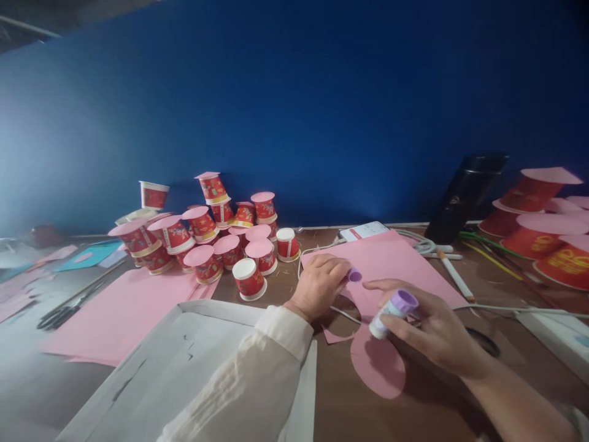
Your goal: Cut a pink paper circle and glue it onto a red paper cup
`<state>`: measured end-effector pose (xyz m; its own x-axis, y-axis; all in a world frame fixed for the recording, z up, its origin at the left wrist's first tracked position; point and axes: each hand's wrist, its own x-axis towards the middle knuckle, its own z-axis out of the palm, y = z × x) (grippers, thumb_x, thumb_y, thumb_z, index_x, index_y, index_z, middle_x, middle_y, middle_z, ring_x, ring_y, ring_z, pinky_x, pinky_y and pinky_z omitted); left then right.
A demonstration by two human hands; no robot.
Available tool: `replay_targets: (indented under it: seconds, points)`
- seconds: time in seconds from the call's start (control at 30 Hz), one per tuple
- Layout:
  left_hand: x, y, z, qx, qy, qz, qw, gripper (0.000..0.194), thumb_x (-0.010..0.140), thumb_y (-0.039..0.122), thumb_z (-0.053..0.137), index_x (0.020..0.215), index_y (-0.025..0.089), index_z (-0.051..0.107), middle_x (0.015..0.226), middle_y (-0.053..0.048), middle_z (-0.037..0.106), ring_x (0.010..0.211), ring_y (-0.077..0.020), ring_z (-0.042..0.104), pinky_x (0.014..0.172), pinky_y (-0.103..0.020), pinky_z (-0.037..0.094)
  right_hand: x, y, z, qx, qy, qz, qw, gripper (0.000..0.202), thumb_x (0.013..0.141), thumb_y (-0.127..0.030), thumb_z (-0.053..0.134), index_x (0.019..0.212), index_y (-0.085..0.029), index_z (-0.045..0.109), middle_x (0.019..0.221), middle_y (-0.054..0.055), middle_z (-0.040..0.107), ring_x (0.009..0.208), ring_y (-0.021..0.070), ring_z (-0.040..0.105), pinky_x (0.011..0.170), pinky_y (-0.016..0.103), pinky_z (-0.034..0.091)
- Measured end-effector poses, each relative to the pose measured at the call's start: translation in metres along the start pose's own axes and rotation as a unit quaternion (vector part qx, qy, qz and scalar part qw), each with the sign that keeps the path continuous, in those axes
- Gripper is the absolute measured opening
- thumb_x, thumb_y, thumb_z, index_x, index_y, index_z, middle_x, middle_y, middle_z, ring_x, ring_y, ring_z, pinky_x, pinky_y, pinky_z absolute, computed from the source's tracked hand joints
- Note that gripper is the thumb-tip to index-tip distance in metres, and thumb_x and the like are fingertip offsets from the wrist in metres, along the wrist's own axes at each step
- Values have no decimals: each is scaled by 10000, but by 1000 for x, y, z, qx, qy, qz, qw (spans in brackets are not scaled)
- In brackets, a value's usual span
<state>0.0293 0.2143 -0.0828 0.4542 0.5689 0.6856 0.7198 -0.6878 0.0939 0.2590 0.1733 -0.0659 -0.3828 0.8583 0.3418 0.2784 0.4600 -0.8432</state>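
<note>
My right hand [426, 328] holds a glue stick [391, 314] with a white and pale blue body and a purple end, tilted above a round pink paper piece [378, 362]. My left hand [322, 283] is closed at the fingertips beside a small purple cap [354, 275], apparently pinching it, over a large pink sheet [391, 252]. Pink paper with a curved cut edge [338, 334] lies just below my left hand. The round piece rests on the brown table [340, 393], partly overlapping the pink paper.
Red paper cups [202, 264] topped with pink discs stand stacked at the left, beside pink sheets [115, 313] and black scissors [69, 310]. A white tray-like box [184, 368] is under my left sleeve. On the right are a black bottle [464, 196], a marker [454, 274], cables and larger red cups [534, 236].
</note>
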Motion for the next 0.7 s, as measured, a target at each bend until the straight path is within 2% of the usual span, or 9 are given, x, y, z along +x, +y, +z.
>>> replay_targets:
  seconds: [0.1, 0.17, 0.4, 0.53, 0.7]
  points:
    - [1, 2, -1, 12, -25, 0, 1000, 170, 951, 254, 521, 1078, 192, 616, 1082, -56, 721, 1022, -179, 617, 957, -365, 438, -1, 0, 4, -44, -23, -45, 998, 546, 758, -270, 728, 1296, -291, 635, 1303, 62, 653, 1176, 274, 615, 1006, 396, 499]
    - [2, 4, -2, 19, -38, 1, 999, 180, 964, 271, 497, 1064, 193, 624, 1088, -65, 714, 1028, -184, 607, 958, -369, 425, 0, 1, 4, -64, -34, -63, 995, 552, 757, -255, 724, 1301, -289, 633, 1377, 69, 604, 1262, 296, 559, 1067, 435, 450]
    - [4, 10, -1, 45, -50, 36, 997, 188, 970, 256, 460, 1012, 197, 634, 1043, -52, 697, 994, -189, 575, 927, -349, 404, 2, 2, 0, -142, -58, -77, 985, 258, 759, -307, 727, 1015, -279, 732, 1374, 46, 611, 1201, 289, 608, 1023, 394, 487]
    - [5, 13, -2, 61, -59, 51, 995, 202, 962, 232, 457, 1044, 192, 637, 1042, -65, 687, 1008, -201, 565, 931, -371, 404, 2, 3, -3, -154, -54, -70, 984, 357, 772, -342, 726, 1119, -259, 699, 1358, 80, 620, 1191, 298, 611, 1022, 406, 487]
    - [5, 14, -4, 60, -73, 66, 993, 220, 935, 196, 477, 1084, 187, 638, 1043, -73, 684, 1037, -210, 561, 941, -382, 413, 3, 3, -4, -143, -51, -62, 986, 471, 784, -354, 722, 1241, -265, 649, 1311, 70, 649, 1140, 287, 638, 943, 351, 533]
